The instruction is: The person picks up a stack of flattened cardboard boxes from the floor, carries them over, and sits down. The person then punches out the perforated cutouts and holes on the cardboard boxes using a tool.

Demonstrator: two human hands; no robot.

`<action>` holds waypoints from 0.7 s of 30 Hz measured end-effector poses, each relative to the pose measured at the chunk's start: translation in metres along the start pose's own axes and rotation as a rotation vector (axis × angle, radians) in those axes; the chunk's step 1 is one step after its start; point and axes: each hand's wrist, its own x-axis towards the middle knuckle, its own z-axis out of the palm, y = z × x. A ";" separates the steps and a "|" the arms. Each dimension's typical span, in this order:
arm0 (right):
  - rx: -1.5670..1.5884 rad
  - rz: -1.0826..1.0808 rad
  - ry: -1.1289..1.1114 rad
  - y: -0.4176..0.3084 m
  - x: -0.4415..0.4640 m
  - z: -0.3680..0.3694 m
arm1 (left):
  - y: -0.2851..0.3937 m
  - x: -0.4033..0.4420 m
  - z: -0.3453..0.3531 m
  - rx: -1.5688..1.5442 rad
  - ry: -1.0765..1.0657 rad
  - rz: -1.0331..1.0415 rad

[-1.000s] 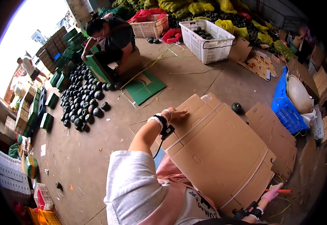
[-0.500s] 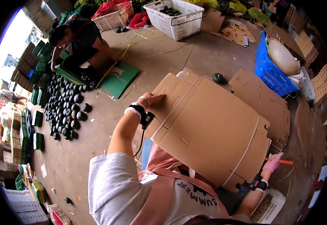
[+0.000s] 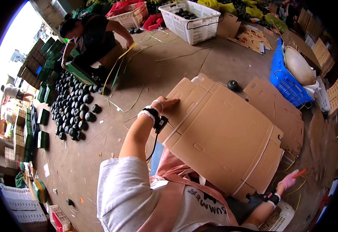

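Note:
A bundle of flattened cardboard boxes (image 3: 219, 135), bound by two pale straps, leans at a tilt in front of my body. My left hand (image 3: 167, 104) grips its upper left edge, the fingers partly hidden against the cardboard. A dark device is strapped to that wrist, with a cable running down. Beyond the bundle's lower right corner, my right hand (image 3: 287, 181) in a pink glove is closed round a thin orange tool (image 3: 300, 173), apart from the cardboard. Its exact kind is too small to make out. Yellow strapping (image 3: 296, 189) lies by this hand.
Another person (image 3: 95, 38) crouches beside a green box (image 3: 79, 73) and many dark green squashes (image 3: 74, 108). More flattened cardboard (image 3: 277, 112) lies right of my bundle. A white crate (image 3: 192, 27), a blue basket (image 3: 287, 83) and a lone squash (image 3: 233, 85) stand farther off.
My right hand has moved away from the bundle's edge with the orange tool. The other person has raised an arm, and the flat green cardboard beside them no longer shows. My view has shifted slightly.

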 end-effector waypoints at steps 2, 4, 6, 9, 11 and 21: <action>0.843 0.237 -0.551 -0.005 -0.026 0.016 | 0.003 -0.007 0.001 -0.020 0.012 0.012; 0.755 0.150 -0.461 -0.046 -0.063 0.014 | 0.000 -0.002 0.006 -0.086 -0.009 0.019; 0.784 0.178 -0.517 -0.021 -0.036 0.012 | -0.008 0.013 0.007 -0.048 0.053 -0.007; 0.439 0.136 -0.133 -0.008 -0.012 0.008 | -0.003 0.000 0.003 0.093 0.121 0.069; 0.282 0.121 0.029 0.004 0.018 0.006 | -0.005 0.012 0.008 0.095 0.127 0.050; 0.737 0.330 -0.266 -0.036 -0.058 -0.004 | 0.005 -0.017 0.005 -0.010 0.076 0.071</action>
